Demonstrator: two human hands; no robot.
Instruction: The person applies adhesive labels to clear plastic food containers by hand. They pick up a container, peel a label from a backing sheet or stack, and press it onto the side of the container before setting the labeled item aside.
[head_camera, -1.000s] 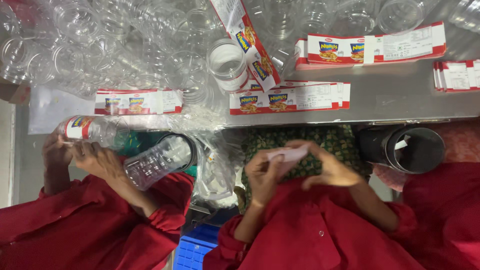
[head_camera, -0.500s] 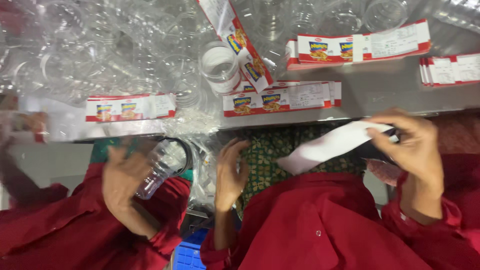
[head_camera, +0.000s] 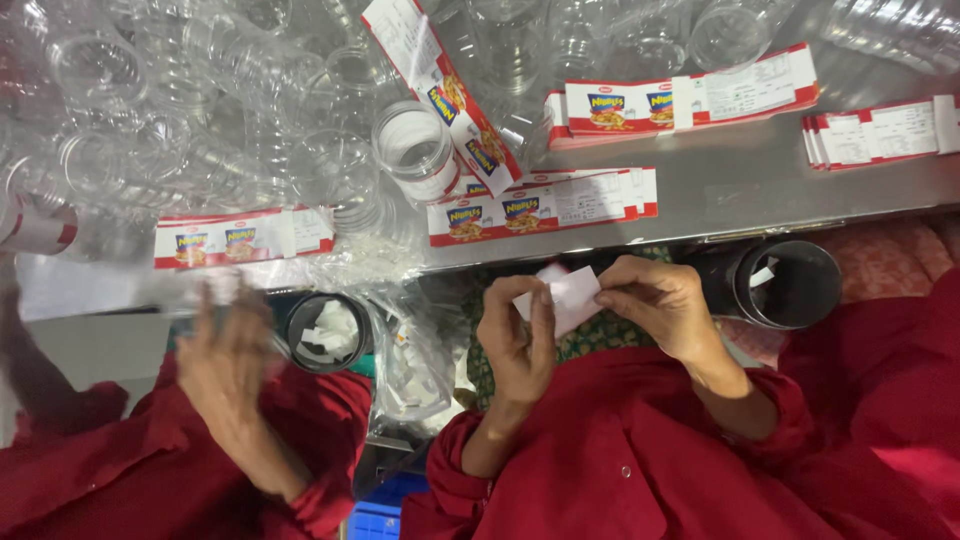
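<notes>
While white paper strip (head_camera: 560, 295) is pinched by both hands' closed fingers (head_camera: 540, 320), label peeling is judged underway; careful pull needed.

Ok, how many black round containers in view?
2. One black container sits left, by the co-worker's hand; the other sits right of the right hand pinching white paper. More may be hidden.

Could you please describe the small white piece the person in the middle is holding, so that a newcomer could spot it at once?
Start at the grey table strewn with red-and-white labels and clear jars. Just below its edge, two hands meet over a red shirt; the left hand and right hand pinch a small white paper slip between their fingertips. Unlike the printed labels, it is plain white, folded, and off the table.
</notes>
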